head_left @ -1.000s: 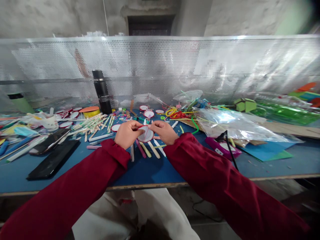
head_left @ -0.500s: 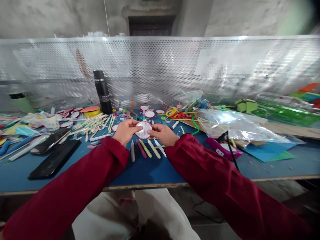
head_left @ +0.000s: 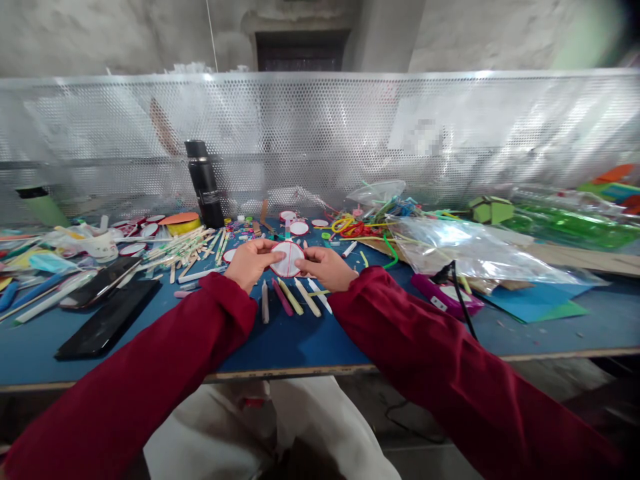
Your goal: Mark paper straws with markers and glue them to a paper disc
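While you hold the white paper disc with the red rim (head_left: 288,259) up over the blue tabletop (head_left: 300,340), both of your hands are pinched shut on it: your left hand (head_left: 250,261) grips its left edge and your right hand (head_left: 325,267) grips its right edge, with a thin red line crossing the disc's face between them. Just below the disc, a row of coloured sticks (head_left: 293,297) lies fanned on the table between your red sleeves. Farther back sit more red-rimmed discs (head_left: 299,228) and a tangle of coloured pipe cleaners (head_left: 350,227). To your left lie a heap of pale sticks (head_left: 187,247), a black flask (head_left: 204,183) standing upright, and a black phone (head_left: 105,323). To your right lies a clear plastic bag (head_left: 470,250), with a perforated metal screen (head_left: 350,133) behind everything.
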Demonstrator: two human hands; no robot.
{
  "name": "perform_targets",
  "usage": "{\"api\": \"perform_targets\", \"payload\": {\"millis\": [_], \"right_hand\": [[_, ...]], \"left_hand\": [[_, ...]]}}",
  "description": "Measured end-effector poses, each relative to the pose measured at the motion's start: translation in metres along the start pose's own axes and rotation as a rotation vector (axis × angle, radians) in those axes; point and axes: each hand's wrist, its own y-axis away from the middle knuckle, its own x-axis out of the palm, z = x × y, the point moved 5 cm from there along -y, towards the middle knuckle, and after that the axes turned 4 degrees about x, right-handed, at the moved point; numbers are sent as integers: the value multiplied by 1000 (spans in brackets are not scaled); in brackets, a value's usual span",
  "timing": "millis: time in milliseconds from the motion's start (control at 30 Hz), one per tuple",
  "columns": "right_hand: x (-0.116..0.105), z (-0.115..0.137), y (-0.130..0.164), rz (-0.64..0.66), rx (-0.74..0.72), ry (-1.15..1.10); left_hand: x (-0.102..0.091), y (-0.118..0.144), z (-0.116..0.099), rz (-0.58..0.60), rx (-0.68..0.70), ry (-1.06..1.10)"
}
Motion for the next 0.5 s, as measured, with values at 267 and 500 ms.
{"api": "perform_targets", "payload": {"millis": [267,500], "right_hand": [[1,1,1,1,-13,-20],[-1,-2,1,-21,15,-6]], "left_hand": [[-2,-1,3,10,-23,-22],[-6,-3,3,10,-59,-53]]}}
